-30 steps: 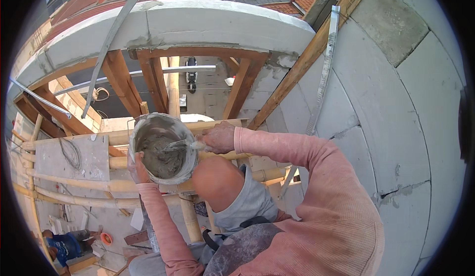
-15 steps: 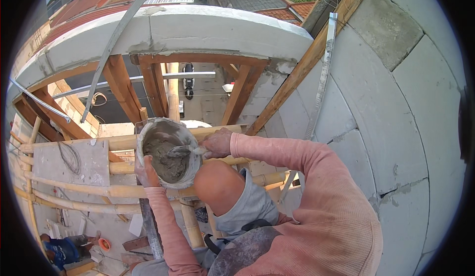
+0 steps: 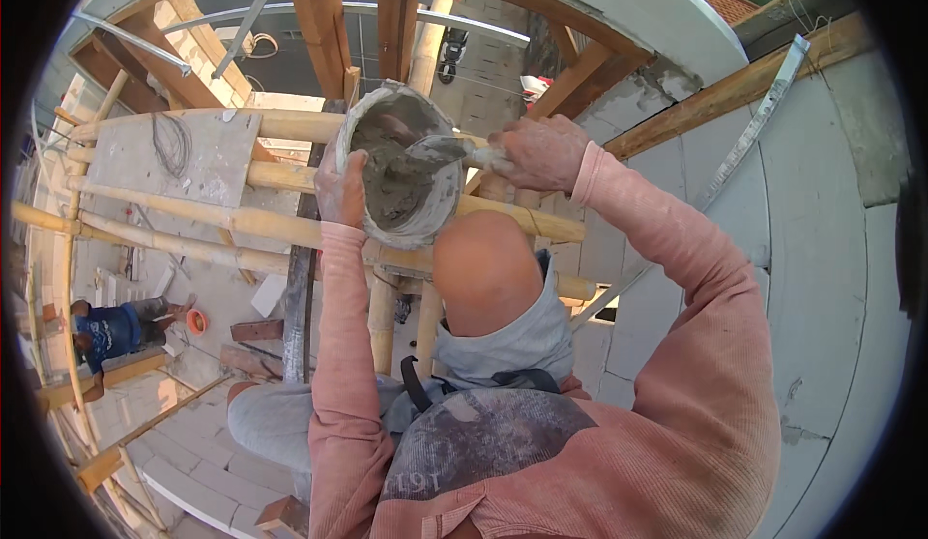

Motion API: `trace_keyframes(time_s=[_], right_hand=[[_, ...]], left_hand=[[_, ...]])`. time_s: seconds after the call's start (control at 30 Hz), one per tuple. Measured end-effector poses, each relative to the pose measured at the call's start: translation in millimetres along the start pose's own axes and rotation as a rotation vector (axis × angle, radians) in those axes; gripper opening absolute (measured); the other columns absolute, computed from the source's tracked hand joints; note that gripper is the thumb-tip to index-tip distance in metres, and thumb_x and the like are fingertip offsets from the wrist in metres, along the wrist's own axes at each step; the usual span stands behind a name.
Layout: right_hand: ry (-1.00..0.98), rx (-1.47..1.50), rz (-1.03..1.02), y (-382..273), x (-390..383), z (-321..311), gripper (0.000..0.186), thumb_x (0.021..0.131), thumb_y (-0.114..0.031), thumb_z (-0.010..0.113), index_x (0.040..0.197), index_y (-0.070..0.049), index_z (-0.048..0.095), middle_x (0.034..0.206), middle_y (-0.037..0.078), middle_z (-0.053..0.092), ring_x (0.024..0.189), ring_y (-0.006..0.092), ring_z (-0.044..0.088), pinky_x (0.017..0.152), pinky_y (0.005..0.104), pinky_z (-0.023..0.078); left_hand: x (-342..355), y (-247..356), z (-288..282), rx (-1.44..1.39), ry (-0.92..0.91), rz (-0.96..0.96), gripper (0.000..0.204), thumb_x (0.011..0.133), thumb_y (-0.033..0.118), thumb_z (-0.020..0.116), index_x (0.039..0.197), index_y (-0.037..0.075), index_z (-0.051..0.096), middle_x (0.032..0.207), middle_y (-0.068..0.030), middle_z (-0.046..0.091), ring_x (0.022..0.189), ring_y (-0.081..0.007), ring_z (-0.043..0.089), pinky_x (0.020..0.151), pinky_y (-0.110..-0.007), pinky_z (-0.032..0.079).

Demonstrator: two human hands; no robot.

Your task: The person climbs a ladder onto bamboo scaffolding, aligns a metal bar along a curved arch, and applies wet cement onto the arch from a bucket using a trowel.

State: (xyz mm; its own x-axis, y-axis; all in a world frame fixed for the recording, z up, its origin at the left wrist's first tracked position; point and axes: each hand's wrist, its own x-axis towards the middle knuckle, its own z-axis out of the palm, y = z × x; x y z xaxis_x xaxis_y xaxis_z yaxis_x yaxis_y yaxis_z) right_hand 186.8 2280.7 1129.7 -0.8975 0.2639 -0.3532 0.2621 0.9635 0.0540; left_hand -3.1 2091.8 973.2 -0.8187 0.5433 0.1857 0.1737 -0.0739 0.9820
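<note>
A round, mortar-crusted bucket is tipped with its mouth toward me, just beyond my bare knee. Grey wet mortar lies inside it. My left hand grips the bucket's left rim, thumb over the edge. From the right, my right hand is closed round the pale handle of a trowel. The trowel's mortar-coated blade reaches over the rim into the bucket, by the mortar. Most of the bucket's outer wall and base is hidden.
Bamboo scaffold poles run under the bucket, with a flat board and coiled wire on the left. A pale block wall rises on the right. Far below are another person and an orange bucket.
My view has swung downward and left, so the scene sits higher and to the right. The trowel has lifted slightly toward the rim, and my left hand still holds the bucket.
</note>
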Motion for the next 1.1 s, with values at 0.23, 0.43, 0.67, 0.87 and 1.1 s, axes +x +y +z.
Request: trace_keyframes(time_s=[0.23, 0.43, 0.67, 0.87, 1.1], right_hand=[[0.03, 0.044, 0.094, 7, 26, 39, 0.041, 0.098, -0.042, 0.049, 0.11, -0.007, 0.068, 0.101, 0.021, 0.071, 0.095, 0.0396, 0.07, 0.084, 0.0503, 0.056], [-0.175, 0.325, -0.016, -10, 40, 93, 0.049, 0.097, -0.047, 0.052, 0.116, -0.005, 0.069, 0.108, 0.023, 0.071, 0.101, 0.0415, 0.067, 0.092, 0.049, 0.052], [-0.15, 1.0, -0.066, -4, 15, 134, 0.055, 0.096, -0.054, 0.059, 0.118, -0.005, 0.072, 0.1, 0.016, 0.074, 0.087, 0.0256, 0.069, 0.087, 0.0371, 0.052], [-0.043, 1.25, 0.006, -6, -19, 134, 0.04, 0.101, -0.036, 0.058, 0.118, -0.002, 0.071, 0.102, 0.012, 0.074, 0.09, 0.0178, 0.066, 0.086, 0.0352, 0.052], [0.069, 1.144, -0.154, -9, 2, 200, 0.039, 0.097, -0.027, 0.061, 0.128, -0.003, 0.066, 0.119, 0.011, 0.072, 0.106, 0.0173, 0.064, 0.094, 0.035, 0.05]], left_hand=[[-9, 9, -9, -0.036, -0.051, -0.117, 0.048, 0.085, 0.014, 0.059, 0.131, -0.001, 0.063, 0.124, -0.0177, 0.067, 0.115, -0.0288, 0.062, 0.104, -0.037, 0.044], [-8, -4, 10, 0.092, -0.004, 0.076, 0.044, 0.082, 0.016, 0.062, 0.124, 0.002, 0.067, 0.119, -0.0181, 0.068, 0.116, -0.0347, 0.058, 0.108, -0.041, 0.04], [-3, 8, 15, 0.088, -0.009, 0.032, 0.043, 0.087, 0.022, 0.063, 0.124, 0.0, 0.067, 0.122, -0.0184, 0.068, 0.116, -0.0325, 0.06, 0.106, -0.04, 0.041], [-5, 12, -2, 0.034, 0.062, -0.114, 0.056, 0.099, 0.044, 0.058, 0.127, -0.004, 0.064, 0.118, -0.0189, 0.069, 0.109, -0.0265, 0.063, 0.098, -0.036, 0.046], [-4, 8, -6, 0.037, 0.133, -0.118, 0.063, 0.102, 0.051, 0.051, 0.126, -0.005, 0.065, 0.115, -0.0196, 0.07, 0.105, -0.0278, 0.064, 0.096, -0.036, 0.047]])
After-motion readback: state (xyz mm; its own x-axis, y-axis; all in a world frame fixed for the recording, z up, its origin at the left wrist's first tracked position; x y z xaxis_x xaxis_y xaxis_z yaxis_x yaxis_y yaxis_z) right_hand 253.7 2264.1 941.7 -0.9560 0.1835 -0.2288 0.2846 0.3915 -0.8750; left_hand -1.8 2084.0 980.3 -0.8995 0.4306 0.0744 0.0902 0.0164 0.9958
